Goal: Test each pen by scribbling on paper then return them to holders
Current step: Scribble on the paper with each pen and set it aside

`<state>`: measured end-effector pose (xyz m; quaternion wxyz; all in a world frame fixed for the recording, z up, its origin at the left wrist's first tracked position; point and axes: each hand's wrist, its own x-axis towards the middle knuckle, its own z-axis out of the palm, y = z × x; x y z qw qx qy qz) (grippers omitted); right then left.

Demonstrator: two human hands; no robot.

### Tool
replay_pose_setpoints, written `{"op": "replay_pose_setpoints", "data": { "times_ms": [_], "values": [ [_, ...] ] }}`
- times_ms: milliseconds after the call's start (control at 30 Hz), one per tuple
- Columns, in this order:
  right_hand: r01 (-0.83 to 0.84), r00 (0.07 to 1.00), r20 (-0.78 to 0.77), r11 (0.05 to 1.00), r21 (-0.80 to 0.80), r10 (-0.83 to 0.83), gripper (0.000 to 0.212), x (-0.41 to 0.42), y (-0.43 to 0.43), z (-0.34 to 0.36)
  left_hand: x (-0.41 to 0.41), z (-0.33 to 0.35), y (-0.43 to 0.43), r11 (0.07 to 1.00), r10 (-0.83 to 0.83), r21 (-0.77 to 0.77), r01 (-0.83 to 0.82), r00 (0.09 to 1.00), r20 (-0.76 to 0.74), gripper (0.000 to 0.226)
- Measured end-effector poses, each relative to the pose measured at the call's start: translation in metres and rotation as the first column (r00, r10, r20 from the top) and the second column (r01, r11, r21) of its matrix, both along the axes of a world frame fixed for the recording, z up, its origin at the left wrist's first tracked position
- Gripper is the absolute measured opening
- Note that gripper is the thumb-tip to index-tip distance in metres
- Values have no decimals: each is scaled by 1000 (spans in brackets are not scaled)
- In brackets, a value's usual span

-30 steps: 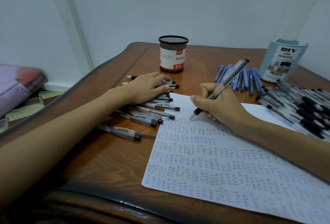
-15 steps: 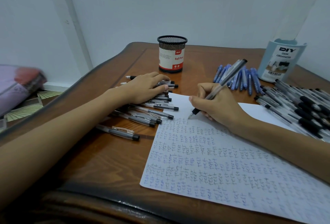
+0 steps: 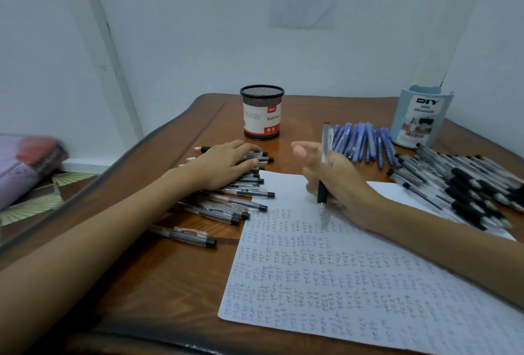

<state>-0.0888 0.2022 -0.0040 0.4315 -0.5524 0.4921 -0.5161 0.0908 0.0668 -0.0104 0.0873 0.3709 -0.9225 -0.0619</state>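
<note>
The right hand [image 3: 337, 176] curls its grip round a clear, dark-sleeved ballpoint pen [image 3: 321, 193], tip down over the scribbled white paper sheet [image 3: 354, 284] for testing, while the left hand [image 3: 224, 165] lies spread flat on loose grey pens [image 3: 235, 208], probably pinning them against rolling on the wooden worktop [image 3: 158, 284].

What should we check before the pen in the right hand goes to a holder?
1. Grip on pen by right hand: ok, held near upright.
2. Tip lifted off paper: cannot tell, blurred.
3. Upright mesh holder, top open: ok.
4. Upright blue organizer: ok.
5. Free left hand: not ok, resting flat on the left pen pile.
</note>
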Motion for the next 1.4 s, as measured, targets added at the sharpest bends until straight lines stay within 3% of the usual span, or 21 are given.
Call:
{"op": "replay_pose_setpoints", "data": {
  "times_ms": [100,233,433,700,800,933,1000,1100,1200,1300,1400],
  "values": [
    [-29,998,50,994,104,23,37,-2,-1,0,0,0,1,1000,0,0,0,1000,8,46],
    [-31,998,-42,986,164,38,12,-1,1,4,-1,2,4,1000,3,-4,-3,1000,7,46],
    [-40,999,-3,982,186,41,40,0,0,5,-1,4,7,1000,7,2,-7,1000,17,46],
    [-90,996,31,989,114,87,24,-2,5,10,-1,4,6,1000,24,6,-25,999,34,47],
    [-67,995,-63,994,83,72,27,-2,6,10,-1,5,7,999,32,17,-32,999,38,47],
    [-1,997,-79,997,71,6,19,-3,7,11,-1,5,7,999,30,16,-31,999,38,47],
    [7,982,-188,998,61,4,24,-8,8,14,-1,5,7,999,30,19,-30,999,34,47],
    [9,896,-444,999,33,7,34,-34,13,29,-2,5,7,1000,20,12,-20,999,30,46],
    [126,782,-613,992,-24,-114,28,-80,24,40,-2,5,8,1000,14,10,-14,1000,26,46],
    [320,507,-794,929,-188,-336,35,-128,34,39,-2,5,8,1000,14,10,-14,1000,24,47],
    [489,365,-830,845,-215,-422,43,-163,35,40,-3,4,7,1000,14,24,-14,1000,20,47]
  ]
}}
